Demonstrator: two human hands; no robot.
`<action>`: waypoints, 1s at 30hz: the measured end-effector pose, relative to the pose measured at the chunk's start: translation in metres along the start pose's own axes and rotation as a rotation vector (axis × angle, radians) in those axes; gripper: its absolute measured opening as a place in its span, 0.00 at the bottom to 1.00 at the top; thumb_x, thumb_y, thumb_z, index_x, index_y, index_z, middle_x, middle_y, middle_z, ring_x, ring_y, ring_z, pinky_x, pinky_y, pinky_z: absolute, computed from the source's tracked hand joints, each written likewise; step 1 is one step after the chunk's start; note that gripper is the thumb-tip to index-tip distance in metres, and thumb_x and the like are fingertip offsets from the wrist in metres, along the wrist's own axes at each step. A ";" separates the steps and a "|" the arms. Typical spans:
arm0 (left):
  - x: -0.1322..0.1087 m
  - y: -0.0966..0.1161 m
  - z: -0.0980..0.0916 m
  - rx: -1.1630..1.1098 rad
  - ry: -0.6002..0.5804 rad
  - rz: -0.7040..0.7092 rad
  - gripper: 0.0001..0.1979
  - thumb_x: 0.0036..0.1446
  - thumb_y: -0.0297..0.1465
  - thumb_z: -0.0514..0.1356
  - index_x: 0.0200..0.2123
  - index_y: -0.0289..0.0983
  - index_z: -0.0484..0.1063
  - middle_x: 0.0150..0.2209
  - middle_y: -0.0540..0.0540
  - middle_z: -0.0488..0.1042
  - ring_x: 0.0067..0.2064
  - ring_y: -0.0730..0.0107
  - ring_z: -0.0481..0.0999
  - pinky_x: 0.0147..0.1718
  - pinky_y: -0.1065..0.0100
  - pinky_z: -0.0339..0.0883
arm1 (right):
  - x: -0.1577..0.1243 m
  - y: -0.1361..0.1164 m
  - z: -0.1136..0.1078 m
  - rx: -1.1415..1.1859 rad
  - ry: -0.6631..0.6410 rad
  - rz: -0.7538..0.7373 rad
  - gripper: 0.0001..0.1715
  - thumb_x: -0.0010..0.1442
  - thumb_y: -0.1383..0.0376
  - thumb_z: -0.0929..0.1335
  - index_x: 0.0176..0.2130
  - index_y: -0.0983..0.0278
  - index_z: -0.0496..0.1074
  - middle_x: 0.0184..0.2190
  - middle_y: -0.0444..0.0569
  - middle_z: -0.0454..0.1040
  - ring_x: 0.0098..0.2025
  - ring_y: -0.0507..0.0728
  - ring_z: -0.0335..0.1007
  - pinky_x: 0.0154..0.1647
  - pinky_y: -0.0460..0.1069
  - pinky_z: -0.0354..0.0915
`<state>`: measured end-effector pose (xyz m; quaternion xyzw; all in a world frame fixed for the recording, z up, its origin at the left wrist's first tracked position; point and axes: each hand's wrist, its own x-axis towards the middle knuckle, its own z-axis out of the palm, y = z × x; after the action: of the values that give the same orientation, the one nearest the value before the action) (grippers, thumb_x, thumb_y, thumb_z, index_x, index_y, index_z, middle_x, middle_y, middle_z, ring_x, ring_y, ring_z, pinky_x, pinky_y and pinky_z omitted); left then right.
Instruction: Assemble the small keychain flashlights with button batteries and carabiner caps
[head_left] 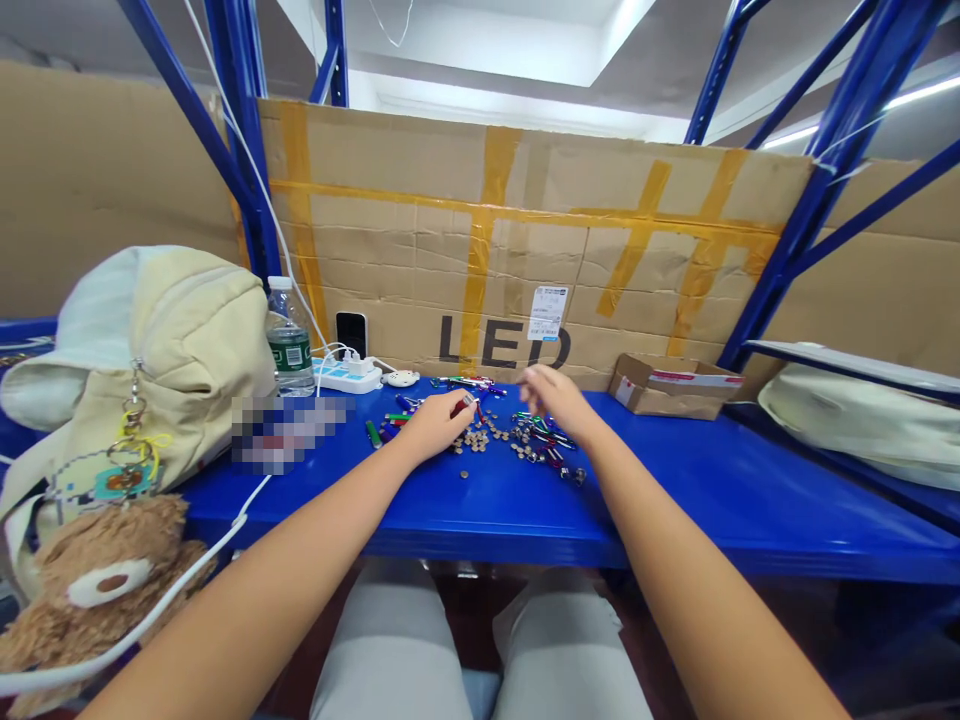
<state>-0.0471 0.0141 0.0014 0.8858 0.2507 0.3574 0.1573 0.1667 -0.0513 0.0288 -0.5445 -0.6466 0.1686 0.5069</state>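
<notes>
My left hand is closed round a small dark red metal tube, its end showing past the fingertips. Beneath and beside that hand lie many small round button cells in a loose heap. My right hand is raised over the far side of the work spot, its fingers bent and smeared by motion. Whether it holds anything does not show. Below it is a pile of shiny coloured metal tubes with silver end parts. More coloured tubes lie left of my left hand.
On the blue tabletop, a small open cardboard box stands at right. A power strip, a phone and a water bottle stand back left. A cream backpack with a plush toy fills the left. Cardboard walls the back.
</notes>
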 end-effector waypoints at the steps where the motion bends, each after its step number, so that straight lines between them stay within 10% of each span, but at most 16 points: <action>1: 0.000 -0.001 0.000 -0.015 0.013 -0.001 0.14 0.61 0.38 0.48 0.28 0.37 0.64 0.25 0.51 0.68 0.29 0.69 0.66 0.29 0.69 0.55 | 0.002 -0.011 0.012 -0.069 -0.097 -0.029 0.19 0.57 0.51 0.64 0.37 0.64 0.70 0.29 0.45 0.73 0.23 0.49 0.65 0.23 0.45 0.59; 6: 0.003 -0.008 -0.003 -0.059 0.097 -0.087 0.14 0.61 0.38 0.48 0.31 0.36 0.68 0.29 0.48 0.72 0.33 0.67 0.69 0.33 0.69 0.59 | 0.008 -0.023 0.047 -0.170 -0.253 -0.187 0.16 0.52 0.60 0.70 0.42 0.64 0.73 0.33 0.48 0.76 0.31 0.52 0.69 0.32 0.47 0.65; 17: 0.004 -0.008 -0.001 -0.168 -0.023 -0.228 0.18 0.60 0.39 0.47 0.27 0.36 0.69 0.23 0.49 0.68 0.29 0.67 0.68 0.31 0.69 0.59 | -0.001 -0.007 0.049 -0.272 -0.022 -0.384 0.08 0.58 0.66 0.66 0.35 0.61 0.76 0.35 0.49 0.75 0.39 0.56 0.69 0.43 0.51 0.63; 26: -0.003 -0.001 -0.001 -0.123 -0.018 -0.130 0.15 0.58 0.40 0.52 0.43 0.38 0.68 0.28 0.51 0.70 0.30 0.70 0.67 0.31 0.70 0.59 | -0.006 -0.003 0.055 -0.005 0.004 -0.052 0.13 0.55 0.57 0.67 0.33 0.64 0.74 0.31 0.47 0.76 0.33 0.54 0.68 0.37 0.49 0.63; 30: -0.002 0.000 -0.003 -0.085 -0.009 -0.098 0.14 0.59 0.40 0.51 0.32 0.37 0.67 0.25 0.51 0.66 0.29 0.70 0.64 0.30 0.70 0.56 | -0.006 0.000 0.058 0.126 -0.012 0.028 0.18 0.49 0.55 0.71 0.35 0.65 0.72 0.23 0.43 0.71 0.26 0.51 0.66 0.28 0.48 0.63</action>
<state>-0.0508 0.0128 0.0025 0.8666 0.2776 0.3558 0.2131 0.1175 -0.0369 0.0009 -0.5194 -0.6301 0.2194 0.5339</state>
